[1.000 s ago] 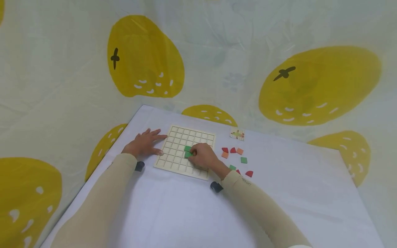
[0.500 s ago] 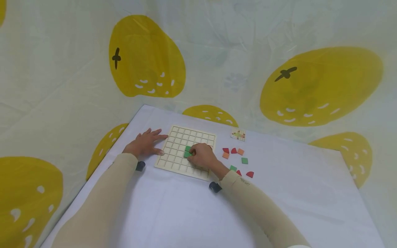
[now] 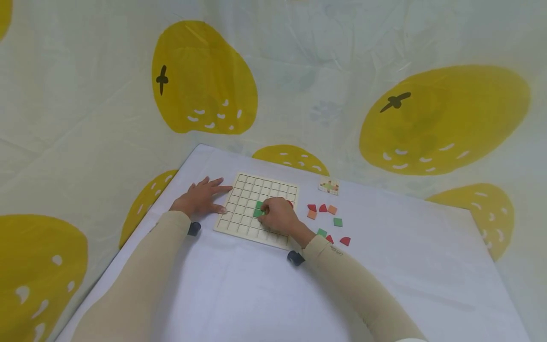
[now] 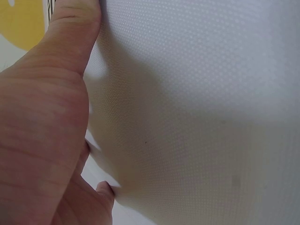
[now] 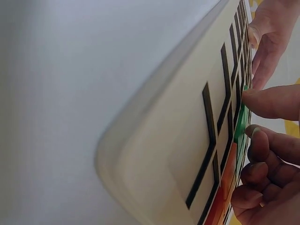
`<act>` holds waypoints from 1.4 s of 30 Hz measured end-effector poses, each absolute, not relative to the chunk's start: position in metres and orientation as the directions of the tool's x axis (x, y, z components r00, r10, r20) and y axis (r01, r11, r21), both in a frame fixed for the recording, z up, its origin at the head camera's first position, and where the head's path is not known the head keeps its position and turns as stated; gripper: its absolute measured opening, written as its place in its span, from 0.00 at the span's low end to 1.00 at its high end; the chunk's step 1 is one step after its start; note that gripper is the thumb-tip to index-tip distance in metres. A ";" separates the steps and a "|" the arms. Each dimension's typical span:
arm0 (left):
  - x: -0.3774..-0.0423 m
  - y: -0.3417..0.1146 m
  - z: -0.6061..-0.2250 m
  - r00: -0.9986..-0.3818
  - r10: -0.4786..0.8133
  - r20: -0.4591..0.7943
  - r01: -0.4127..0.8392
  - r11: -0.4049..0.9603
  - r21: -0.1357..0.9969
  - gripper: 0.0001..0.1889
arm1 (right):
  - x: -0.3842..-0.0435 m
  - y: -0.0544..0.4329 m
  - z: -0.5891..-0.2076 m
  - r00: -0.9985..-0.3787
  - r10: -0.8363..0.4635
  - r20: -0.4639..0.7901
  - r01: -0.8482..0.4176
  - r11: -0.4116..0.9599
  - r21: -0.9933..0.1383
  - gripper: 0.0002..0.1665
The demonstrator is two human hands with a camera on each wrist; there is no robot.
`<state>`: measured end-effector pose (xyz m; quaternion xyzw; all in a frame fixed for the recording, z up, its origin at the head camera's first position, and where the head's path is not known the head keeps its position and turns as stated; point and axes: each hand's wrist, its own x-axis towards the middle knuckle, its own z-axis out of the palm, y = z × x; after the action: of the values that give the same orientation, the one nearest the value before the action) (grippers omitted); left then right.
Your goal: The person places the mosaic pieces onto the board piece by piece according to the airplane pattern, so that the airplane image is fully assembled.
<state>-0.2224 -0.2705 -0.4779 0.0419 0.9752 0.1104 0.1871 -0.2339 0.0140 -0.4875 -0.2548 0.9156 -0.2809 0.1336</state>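
Note:
A cream grid board [image 3: 243,190] lies on the white table. My left hand [image 3: 200,197] rests at its left side with spread fingers; the thumb and a fingertip reach its edge. In the left wrist view, the left hand [image 4: 42,122] lies against the cloth. Over the board's middle, my right hand [image 3: 279,214] pinches a green square tile [image 3: 258,213] with thumb and forefinger, low against the grid. Another green tile [image 3: 259,204] sits just beyond it. The right wrist view shows an orange tile [image 5: 228,171] and a red piece [image 5: 215,206] on the board beside the curled fingers.
Right of the board lie loose pieces: red quarter-circles [image 3: 345,241], orange squares [image 3: 332,209] and green squares [image 3: 338,222]. A small pattern card [image 3: 328,185] lies behind them. A fruit-printed curtain [image 3: 290,85] hangs behind the table [image 3: 239,294].
Both hands hold nearly the same places. The right fingers stay at the green tile with only a slight shift, and the whole view drifts a little.

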 end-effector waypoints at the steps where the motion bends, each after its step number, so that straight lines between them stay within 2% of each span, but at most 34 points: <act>1: -0.222 -0.270 -0.477 -0.926 0.120 -0.359 0.037 0.972 0.232 0.46 | -0.234 0.014 -0.488 -0.836 -0.539 -0.098 -0.393 0.715 -0.579 0.13; 7: -0.223 -0.268 -0.476 -0.923 0.111 -0.368 0.025 0.973 0.231 0.46 | -0.234 0.018 -0.491 -0.848 -0.523 -0.084 -0.390 0.725 -0.568 0.13; 12: -0.222 -0.267 -0.474 -0.926 0.109 -0.362 0.023 0.972 0.232 0.46 | -0.235 0.031 -0.486 -0.859 -0.503 -0.097 -0.352 0.717 -0.602 0.12; 21: -0.219 -0.264 -0.470 -0.930 0.111 -0.350 0.030 0.973 0.229 0.45 | -0.238 0.077 -0.477 -0.892 -0.431 -0.133 -0.261 0.734 -0.627 0.13; 30: -0.216 -0.264 -0.468 -0.929 0.121 -0.349 0.038 0.971 0.236 0.44 | -0.244 0.122 -0.482 -0.908 -0.408 -0.094 -0.276 0.751 -0.600 0.09; 35: -0.216 -0.264 -0.469 -0.930 0.127 -0.345 0.042 0.969 0.245 0.45 | -0.242 0.146 -0.479 -0.921 -0.352 -0.166 -0.176 0.758 -0.628 0.10; 42: -0.219 -0.266 -0.472 -0.930 0.137 -0.342 0.053 0.968 0.244 0.46 | -0.240 0.191 -0.483 -0.934 -0.259 -0.244 -0.062 0.793 -0.606 0.15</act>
<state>-0.2194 -0.2658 -0.4715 0.0486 0.9754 0.1160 0.1810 -0.2404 0.1914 -0.4827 -0.0859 0.9333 -0.3100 0.1595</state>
